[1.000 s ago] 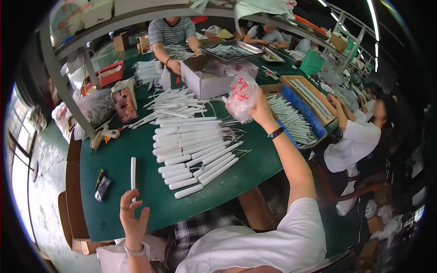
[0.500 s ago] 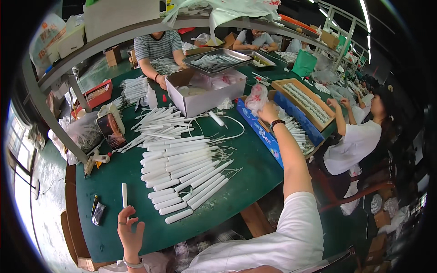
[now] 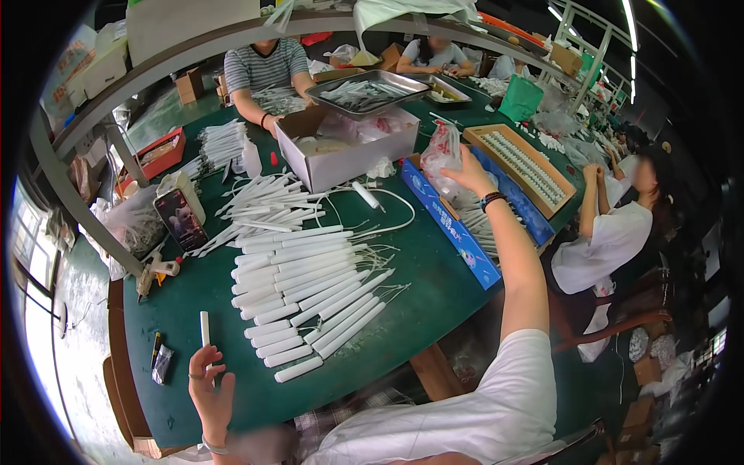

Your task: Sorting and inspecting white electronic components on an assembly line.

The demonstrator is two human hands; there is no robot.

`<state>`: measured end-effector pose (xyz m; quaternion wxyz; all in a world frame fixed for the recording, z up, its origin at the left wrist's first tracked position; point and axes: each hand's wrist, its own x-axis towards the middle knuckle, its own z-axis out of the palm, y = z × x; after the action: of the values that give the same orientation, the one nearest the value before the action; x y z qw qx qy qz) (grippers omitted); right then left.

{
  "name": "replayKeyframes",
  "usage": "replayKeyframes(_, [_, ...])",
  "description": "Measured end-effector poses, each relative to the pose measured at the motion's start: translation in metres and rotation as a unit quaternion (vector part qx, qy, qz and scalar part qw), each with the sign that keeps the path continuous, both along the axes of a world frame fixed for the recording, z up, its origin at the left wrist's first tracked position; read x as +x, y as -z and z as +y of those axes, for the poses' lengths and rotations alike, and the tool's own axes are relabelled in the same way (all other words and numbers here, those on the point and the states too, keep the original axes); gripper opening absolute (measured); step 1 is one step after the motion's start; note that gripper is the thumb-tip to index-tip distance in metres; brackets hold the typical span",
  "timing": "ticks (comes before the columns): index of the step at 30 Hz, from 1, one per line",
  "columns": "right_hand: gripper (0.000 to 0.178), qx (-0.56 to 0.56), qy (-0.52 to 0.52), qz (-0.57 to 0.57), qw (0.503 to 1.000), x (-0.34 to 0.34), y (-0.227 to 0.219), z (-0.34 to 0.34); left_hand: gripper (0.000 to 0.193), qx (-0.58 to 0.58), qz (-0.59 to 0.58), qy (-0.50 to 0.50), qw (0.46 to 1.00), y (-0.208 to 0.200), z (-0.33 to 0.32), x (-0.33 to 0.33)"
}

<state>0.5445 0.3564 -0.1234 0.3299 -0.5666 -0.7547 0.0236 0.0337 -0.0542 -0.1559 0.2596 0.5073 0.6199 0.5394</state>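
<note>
My left hand (image 3: pixel 209 391), with a ring and a bracelet, is at the near left of the table with fingers curled round a white tube (image 3: pixel 204 328) that points away from me. My right hand (image 3: pixel 470 175) reaches to the far right and grips a clear plastic bag (image 3: pixel 442 161) with red markings, over a blue box (image 3: pixel 446 225). White wired sticks (image 3: pixel 496 225) lie in that box, partly under my hand and forearm. Midway between my arms, a row of white tubes with thin wires (image 3: pixel 310 287) lies side by side. More pointed white sticks (image 3: pixel 263 203) are heaped beyond them.
A white carton (image 3: pixel 325 167) bears a metal tray (image 3: pixel 370 91). Right of the blue box stands a cardboard tray (image 3: pixel 527 170) of small white parts. A phone (image 3: pixel 180 221), glue gun (image 3: pixel 157 271) and marker (image 3: pixel 156 349) are at left. Co-workers sit across and at right.
My right hand has drawn the plastic bag up a little, and more of the bag shows now. My left hand keeps the white tube in nearly the same place. The view has shifted slightly.
</note>
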Motion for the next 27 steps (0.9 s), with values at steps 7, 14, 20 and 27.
replayKeyframes(7, [0.074, 0.039, 0.134, 0.032, 0.990, 0.017, 0.007, 0.029, 0.055, 0.011, -0.019, -0.029, 0.999, 0.002, 0.003, 0.000])
replayKeyframes(14, [0.035, -0.079, -0.050, -0.123, 0.988, 0.004, 0.027, 0.036, 0.054, 0.005, -0.025, -0.057, 0.998, 0.005, -0.006, -0.007])
replayKeyframes(20, [0.023, -0.107, -0.017, -0.225, 0.968, 0.001, 0.062, 0.049, 0.055, 0.011, -0.031, -0.022, 0.999, 0.015, 0.000, 0.000])
replayKeyframes(27, [0.055, -0.049, -0.015, -0.059, 0.997, -0.023, 0.017, 0.033, 0.051, 0.019, -0.002, -0.040, 0.999, 0.015, -0.006, -0.017])
